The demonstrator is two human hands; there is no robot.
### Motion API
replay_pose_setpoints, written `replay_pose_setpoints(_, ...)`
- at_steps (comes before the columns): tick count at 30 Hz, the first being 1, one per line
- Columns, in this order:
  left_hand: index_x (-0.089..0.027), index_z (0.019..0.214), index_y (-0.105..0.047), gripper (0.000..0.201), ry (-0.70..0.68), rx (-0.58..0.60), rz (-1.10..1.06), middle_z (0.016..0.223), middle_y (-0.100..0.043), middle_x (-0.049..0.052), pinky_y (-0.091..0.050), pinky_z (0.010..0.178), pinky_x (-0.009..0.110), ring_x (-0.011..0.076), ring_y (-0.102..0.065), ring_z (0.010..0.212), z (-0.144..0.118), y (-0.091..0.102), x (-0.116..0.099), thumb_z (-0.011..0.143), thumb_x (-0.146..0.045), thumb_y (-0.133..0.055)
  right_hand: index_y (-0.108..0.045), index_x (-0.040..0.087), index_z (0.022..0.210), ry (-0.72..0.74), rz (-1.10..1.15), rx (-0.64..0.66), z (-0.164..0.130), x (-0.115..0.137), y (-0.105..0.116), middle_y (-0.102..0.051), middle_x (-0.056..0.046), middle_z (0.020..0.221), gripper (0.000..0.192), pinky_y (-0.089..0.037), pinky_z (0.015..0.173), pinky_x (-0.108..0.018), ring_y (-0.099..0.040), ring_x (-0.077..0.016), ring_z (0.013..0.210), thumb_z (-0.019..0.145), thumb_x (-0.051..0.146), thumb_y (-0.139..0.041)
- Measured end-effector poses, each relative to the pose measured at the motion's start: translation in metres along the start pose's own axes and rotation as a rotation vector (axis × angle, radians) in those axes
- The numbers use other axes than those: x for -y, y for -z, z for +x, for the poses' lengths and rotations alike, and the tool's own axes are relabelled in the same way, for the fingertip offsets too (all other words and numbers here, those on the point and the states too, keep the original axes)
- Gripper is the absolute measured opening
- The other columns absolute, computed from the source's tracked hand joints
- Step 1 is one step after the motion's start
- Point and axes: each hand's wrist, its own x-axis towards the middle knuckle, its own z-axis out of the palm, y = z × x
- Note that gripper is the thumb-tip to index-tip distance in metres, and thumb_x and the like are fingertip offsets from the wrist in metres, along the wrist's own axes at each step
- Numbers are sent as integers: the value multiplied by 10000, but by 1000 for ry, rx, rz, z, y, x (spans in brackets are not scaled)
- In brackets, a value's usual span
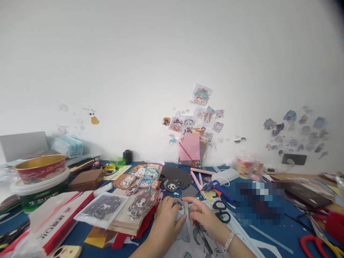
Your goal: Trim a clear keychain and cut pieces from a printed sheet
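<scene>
The person sits at a crowded craft table, and both hands meet low in the middle of the view over a pale sheet of paper printed with grey-green shapes. The left hand rests curled on the sheet, its fingers pressing against a small clear roll, which looks like tape, though it is too blurred to be sure. The right hand, a bracelet at its wrist, pinches closed around a thin pen-like tool that slants down across the sheet toward the bottom edge; its tip is hidden.

The printed shapes appear whole on the sheet, none lifted off, so by my reckoning the work on this sheet is early: it is being held flat and the tool is only set to it. I cannot tell whether any line has been cut or drawn.

Around the hands lies plenty of finished-looking work: a stack of cartoon character cut-outs in clear sleeves just to the left, and more stuck to the wall behind. Black scissors lie just right of the right hand, untouched, with a blue glue gun beyond them. Red-handled scissors sit well apart at the right edge.
</scene>
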Motion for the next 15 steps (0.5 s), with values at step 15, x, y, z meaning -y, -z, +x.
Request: replay_pose_setpoints(15,-223,874,-591,168,12,12,-121,901,-566,61,-421,750,354,228,-515,872,2,9,-8,740,-152,-520,-427,188,1183,-40,30,13,-3,3,-5,-421,78,506,472,-339,419,-204,-370,-89,415,723,269,-498)
